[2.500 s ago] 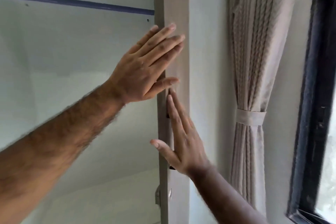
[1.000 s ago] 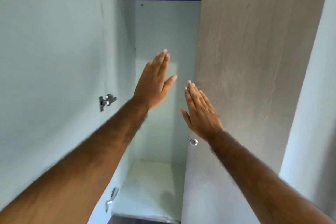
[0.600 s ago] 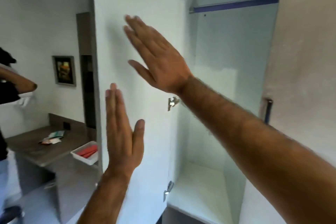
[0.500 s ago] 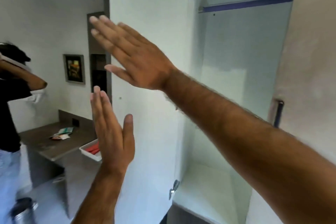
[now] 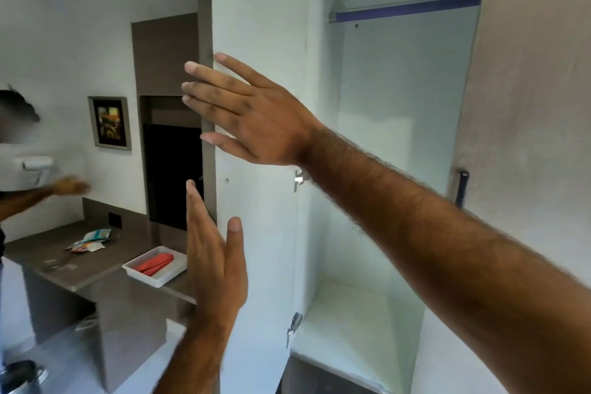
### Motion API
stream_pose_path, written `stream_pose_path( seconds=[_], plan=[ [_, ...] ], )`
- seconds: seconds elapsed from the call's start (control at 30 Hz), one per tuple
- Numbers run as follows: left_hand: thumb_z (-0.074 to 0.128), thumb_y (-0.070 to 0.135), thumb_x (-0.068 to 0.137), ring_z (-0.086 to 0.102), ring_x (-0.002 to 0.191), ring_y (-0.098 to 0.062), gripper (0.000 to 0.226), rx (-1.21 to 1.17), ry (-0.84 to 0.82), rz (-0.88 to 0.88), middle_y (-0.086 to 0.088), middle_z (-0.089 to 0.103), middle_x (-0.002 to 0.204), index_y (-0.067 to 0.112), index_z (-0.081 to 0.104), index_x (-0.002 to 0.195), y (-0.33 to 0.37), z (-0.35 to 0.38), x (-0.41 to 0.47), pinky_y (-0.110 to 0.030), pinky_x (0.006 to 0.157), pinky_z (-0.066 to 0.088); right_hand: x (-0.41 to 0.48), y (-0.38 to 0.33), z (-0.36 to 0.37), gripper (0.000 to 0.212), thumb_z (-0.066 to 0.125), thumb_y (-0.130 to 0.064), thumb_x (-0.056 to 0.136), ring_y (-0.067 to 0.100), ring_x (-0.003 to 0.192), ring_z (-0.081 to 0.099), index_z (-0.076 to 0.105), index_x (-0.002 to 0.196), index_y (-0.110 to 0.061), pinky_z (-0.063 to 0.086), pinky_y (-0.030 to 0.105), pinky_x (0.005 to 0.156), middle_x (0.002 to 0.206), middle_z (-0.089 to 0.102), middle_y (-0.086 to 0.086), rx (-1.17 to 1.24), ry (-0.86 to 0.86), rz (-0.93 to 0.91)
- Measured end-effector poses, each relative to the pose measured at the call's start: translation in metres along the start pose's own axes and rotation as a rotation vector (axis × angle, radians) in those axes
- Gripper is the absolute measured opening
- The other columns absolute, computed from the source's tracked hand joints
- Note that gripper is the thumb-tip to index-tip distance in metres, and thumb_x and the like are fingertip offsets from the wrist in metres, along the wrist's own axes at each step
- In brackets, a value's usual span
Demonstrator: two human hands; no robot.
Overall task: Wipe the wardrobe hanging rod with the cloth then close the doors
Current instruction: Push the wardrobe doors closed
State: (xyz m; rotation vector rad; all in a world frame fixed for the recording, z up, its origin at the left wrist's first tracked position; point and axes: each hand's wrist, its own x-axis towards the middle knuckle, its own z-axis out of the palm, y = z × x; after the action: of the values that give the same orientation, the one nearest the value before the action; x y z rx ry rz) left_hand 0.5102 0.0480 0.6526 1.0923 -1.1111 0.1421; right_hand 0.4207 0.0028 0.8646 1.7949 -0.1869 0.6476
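Hanging rod (image 5: 406, 9) right end hidden behind right door (image 5: 527, 99), my right forearm covers middle hinge (image 5: 299, 178), blurred second person's hand (image 5: 68, 185) at 9 o'clock, bin (image 5: 19, 376) cropped at 7 o'clock.

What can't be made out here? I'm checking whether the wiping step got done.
- Cloth: nowhere in the head view; neither the left hand nor the right hand holds one.
- Rod: its right end is hidden behind the right door; cleanliness too fine to judge.
- Left door: outer face turned away.
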Motion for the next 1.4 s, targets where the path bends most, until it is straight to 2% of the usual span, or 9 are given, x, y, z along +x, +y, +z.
stream_pose_path(
  seconds=[0.07, 0.17, 0.27, 0.43, 0.5, 0.57, 0.7, 0.9, 1.4],
  plan=[
    [0.015, 0.08, 0.095, 0.017, 0.162, -0.02, 0.085, 0.006, -0.017, 0.05, 0.008, 0.005, 0.176, 0.035, -0.001, 0.165, 0.019, 0.015, -0.018, -0.059, 0.125, 0.031, -0.027, 0.009, -0.01, 0.058, 0.034, -0.045, 0.111, 0.029, 0.156, 0.037, 0.048, 0.154, -0.008, 0.027, 0.05, 0.13, 0.162, 0.047, 0.012, 0.008, 0.049, 0.039],
    [0.016, 0.068, 0.103, 0.007, 0.163, -0.016, 0.083, -0.054, -0.096, 0.174, 0.004, 0.0, 0.176, 0.016, 0.006, 0.166, 0.044, 0.04, -0.039, -0.041, 0.131, 0.016, -0.073, 0.025, -0.026, 0.061, 0.04, -0.045, 0.108, 0.033, 0.154, 0.04, 0.047, 0.154, -0.005, 0.03, 0.052, 0.128, 0.162, 0.047, 0.015, 0.014, 0.07, 0.104],
    [0.022, 0.054, 0.109, 0.009, 0.163, -0.016, 0.07, -0.16, -0.185, 0.294, 0.005, 0.005, 0.176, 0.017, 0.01, 0.166, 0.064, 0.065, -0.037, -0.029, 0.131, 0.013, -0.123, 0.043, -0.042, 0.064, 0.04, -0.047, 0.108, 0.033, 0.156, 0.035, 0.042, 0.157, -0.006, 0.027, 0.051, 0.13, 0.165, 0.042, 0.015, -0.03, 0.037, 0.152],
    [0.029, 0.05, 0.11, 0.01, 0.161, -0.006, 0.063, -0.389, -0.442, 0.362, 0.013, 0.011, 0.175, 0.022, 0.017, 0.165, 0.101, 0.13, 0.003, -0.031, 0.131, 0.014, -0.2, 0.071, -0.055, 0.07, 0.038, -0.052, 0.109, 0.029, 0.161, 0.024, 0.031, 0.162, -0.006, 0.024, 0.049, 0.132, 0.17, 0.031, 0.013, -0.127, -0.057, 0.259],
    [0.031, 0.045, 0.109, 0.004, 0.162, -0.01, 0.065, -0.366, -0.491, 0.459, 0.006, 0.006, 0.176, 0.017, 0.014, 0.166, 0.113, 0.167, 0.026, -0.041, 0.133, 0.011, -0.229, 0.082, -0.055, 0.071, 0.038, -0.052, 0.11, 0.027, 0.162, 0.021, 0.028, 0.162, -0.006, 0.025, 0.049, 0.131, 0.172, 0.028, 0.012, -0.166, -0.105, 0.312],
    [0.028, 0.043, 0.108, 0.0, 0.163, -0.015, 0.067, -0.272, -0.484, 0.569, -0.002, 0.004, 0.176, 0.013, 0.013, 0.166, 0.124, 0.206, 0.051, -0.05, 0.133, 0.007, -0.259, 0.096, -0.054, 0.068, 0.037, -0.05, 0.112, 0.025, 0.162, 0.021, 0.028, 0.163, -0.006, 0.026, 0.049, 0.131, 0.172, 0.027, 0.01, -0.214, -0.168, 0.362],
    [0.025, 0.047, 0.107, 0.003, 0.163, -0.021, 0.069, 0.0, -0.424, 0.665, -0.005, 0.007, 0.176, 0.013, 0.012, 0.165, 0.135, 0.279, 0.079, -0.053, 0.132, 0.005, -0.323, 0.123, -0.041, 0.065, 0.03, -0.048, 0.113, 0.024, 0.164, 0.014, 0.02, 0.165, -0.01, 0.024, 0.049, 0.132, 0.175, 0.018, 0.01, -0.286, -0.364, 0.438],
    [0.017, 0.048, 0.11, 0.013, 0.162, -0.027, 0.067, 0.249, -0.156, 0.785, -0.009, 0.015, 0.174, 0.01, 0.014, 0.165, 0.111, 0.346, 0.075, -0.056, 0.13, 0.013, -0.427, 0.146, -0.013, 0.079, 0.023, -0.058, 0.107, 0.025, 0.164, -0.001, 0.003, 0.166, -0.011, 0.017, 0.052, 0.133, 0.177, -0.001, 0.01, -0.338, -0.514, 0.977],
    [0.023, 0.048, 0.11, 0.016, 0.162, -0.028, 0.068, 0.412, -0.104, 0.803, -0.008, 0.017, 0.174, 0.008, 0.017, 0.164, 0.104, 0.4, 0.081, -0.058, 0.129, 0.016, -0.483, 0.158, 0.026, 0.078, 0.022, -0.06, 0.109, 0.025, 0.165, 0.001, 0.001, 0.167, -0.011, 0.01, 0.053, 0.134, 0.177, -0.001, 0.008, -0.514, -0.377, 0.941]
  ],
)
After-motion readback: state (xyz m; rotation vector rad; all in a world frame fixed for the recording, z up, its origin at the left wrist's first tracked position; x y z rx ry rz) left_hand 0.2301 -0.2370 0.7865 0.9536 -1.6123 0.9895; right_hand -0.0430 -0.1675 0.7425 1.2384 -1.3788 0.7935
